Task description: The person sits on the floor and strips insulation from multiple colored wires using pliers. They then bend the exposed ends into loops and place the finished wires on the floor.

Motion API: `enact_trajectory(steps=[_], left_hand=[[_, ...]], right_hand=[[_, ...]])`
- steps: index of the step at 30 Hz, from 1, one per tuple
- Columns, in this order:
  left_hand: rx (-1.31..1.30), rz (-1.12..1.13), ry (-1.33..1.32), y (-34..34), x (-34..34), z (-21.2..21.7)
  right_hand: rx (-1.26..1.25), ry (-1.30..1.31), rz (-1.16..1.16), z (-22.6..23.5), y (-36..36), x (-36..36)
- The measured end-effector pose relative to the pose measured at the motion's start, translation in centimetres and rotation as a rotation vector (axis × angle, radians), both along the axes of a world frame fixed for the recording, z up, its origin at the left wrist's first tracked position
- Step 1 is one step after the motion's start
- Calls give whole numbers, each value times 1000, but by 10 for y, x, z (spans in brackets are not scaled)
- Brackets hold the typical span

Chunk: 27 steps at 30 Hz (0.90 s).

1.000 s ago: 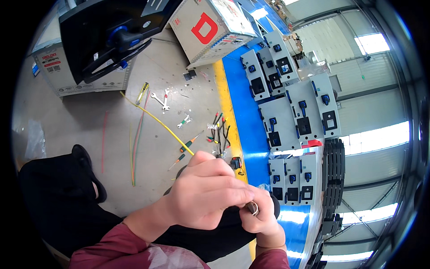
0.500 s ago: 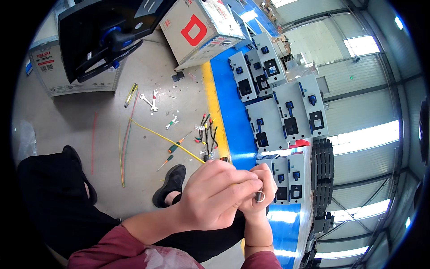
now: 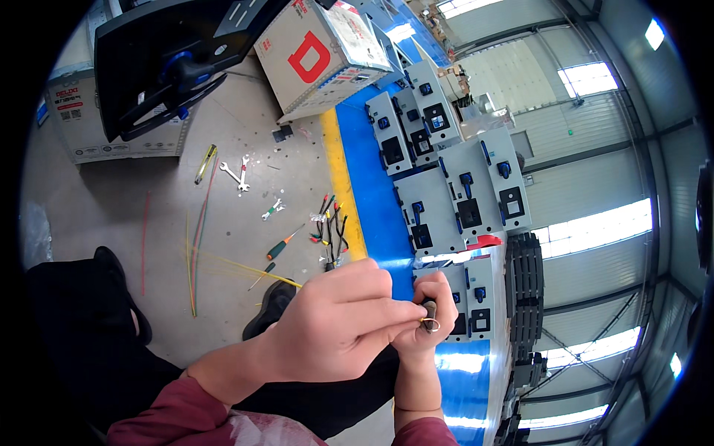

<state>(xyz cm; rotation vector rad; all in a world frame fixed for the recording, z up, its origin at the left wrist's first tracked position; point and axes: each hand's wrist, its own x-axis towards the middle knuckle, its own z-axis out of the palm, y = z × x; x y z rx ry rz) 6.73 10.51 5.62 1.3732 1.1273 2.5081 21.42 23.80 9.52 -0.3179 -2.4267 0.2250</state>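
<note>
My left hand (image 3: 346, 320) is closed in a pinch around a thin yellow strand (image 3: 260, 272), a wire or narrow sleeve, whose long tail sticks out to the left and is smeared by motion. Pressed against its fingertips, my right hand (image 3: 425, 308) curls around a short dark cylindrical piece (image 3: 430, 306). A small shiny loop (image 3: 431, 325) shows at the near end of that piece, with a yellow bit beside it. My fingers hide most of the piece, so its kind is unclear.
On the floor lie a cutter knife (image 3: 206, 163), wrenches (image 3: 239, 177), screwdrivers (image 3: 281, 247), short black leads with coloured ends (image 3: 331, 227) and loose thin strands (image 3: 197, 260). Cartons (image 3: 297, 67) and a black chair (image 3: 178, 67) stand beyond. Grey cabinets (image 3: 439, 208) line the right.
My left hand has shifted slightly left and the yellow tail has swung lower. More of the dark piece now shows in my right hand. The whole view has slid a little.
</note>
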Motion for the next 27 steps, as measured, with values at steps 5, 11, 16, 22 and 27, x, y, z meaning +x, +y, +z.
enact_trajectory(steps=[5, 11, 16, 22, 27], left_hand=[[-66, -233, -165, -2, -2, -2], [-114, -355, -297, -1, -8, -7], [-167, -388, -330, -2, -13, -11], [-207, -392, -364, -1, -16, -13], [-188, -379, -358, 3, -15, -15]], right_hand=[[-285, -108, 147, -4, 8, -2], [-593, -294, 241, 1, 10, -8], [-602, -406, 201, 8, 17, -7], [-648, -475, 207, 18, 24, -9], [-589, -495, 143, 13, 29, -6]])
